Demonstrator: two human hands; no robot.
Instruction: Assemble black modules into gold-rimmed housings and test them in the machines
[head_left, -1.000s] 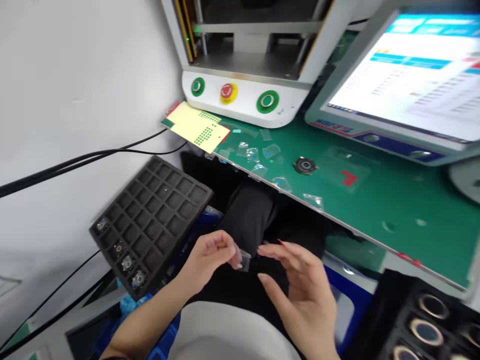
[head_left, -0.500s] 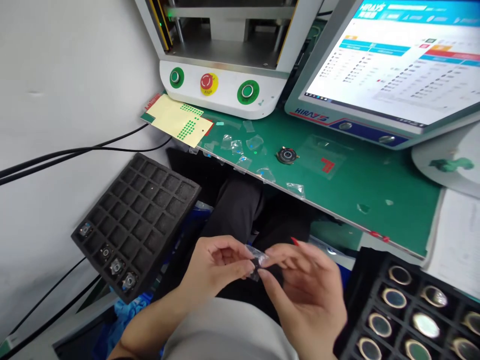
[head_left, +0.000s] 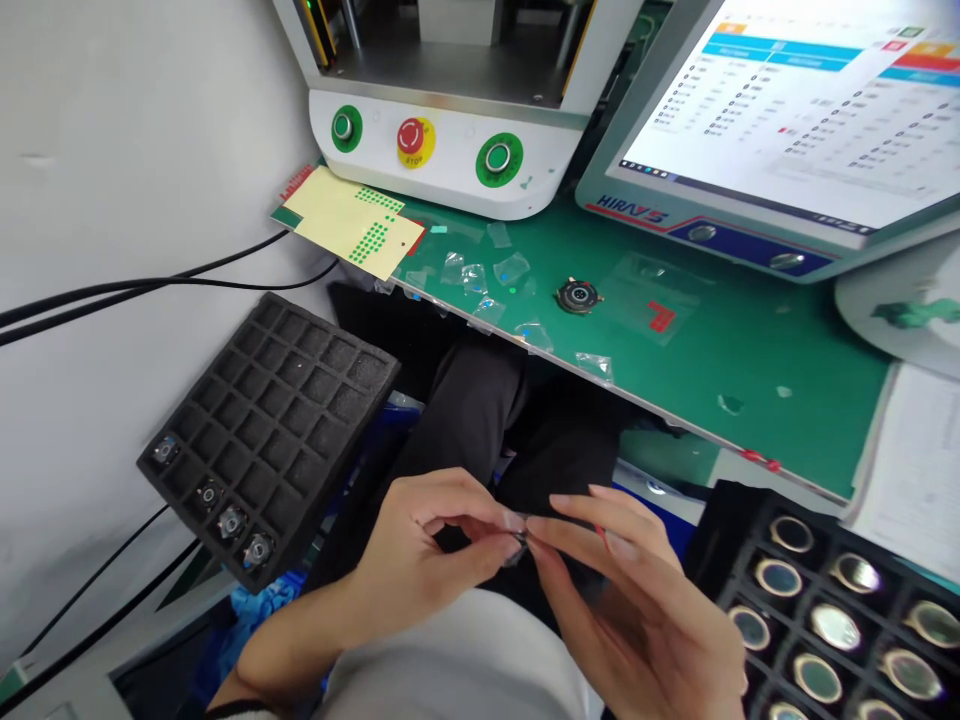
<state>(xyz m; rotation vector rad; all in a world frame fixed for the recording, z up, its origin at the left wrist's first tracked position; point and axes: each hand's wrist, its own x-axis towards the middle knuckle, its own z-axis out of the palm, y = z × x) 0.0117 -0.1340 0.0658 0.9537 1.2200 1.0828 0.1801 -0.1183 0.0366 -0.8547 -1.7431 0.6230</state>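
Over my lap, my left hand (head_left: pixel 450 530) pinches a small dark piece (head_left: pixel 516 550) between thumb and forefinger. Its kind cannot be made out, since fingertips cover most of it. From the other side, the thumb and forefinger of my right hand (head_left: pixel 630 590) close on the same piece, fingertips meeting those of the left. A thin red object (head_left: pixel 601 536) shows between the right fingers, mostly hidden. On the green bench (head_left: pixel 675 400) beyond lies a round watch module (head_left: pixel 579 295), beside a clear film sheet with red marks (head_left: pixel 660 318).
A black foam tray (head_left: pixel 300 415) with several small modules stands left. Another black tray (head_left: pixel 806 620) of round watch cases is at lower right. Clear film scraps (head_left: pixel 514 268) litter the bench. Behind stand a press with buttons (head_left: pixel 450 150) and a monitor (head_left: pixel 757 130).
My fingertips have closed together over the small piece, and the clear film that showed between them is now mostly hidden. My right hand has turned and shifted slightly down and right. The view tilted down.
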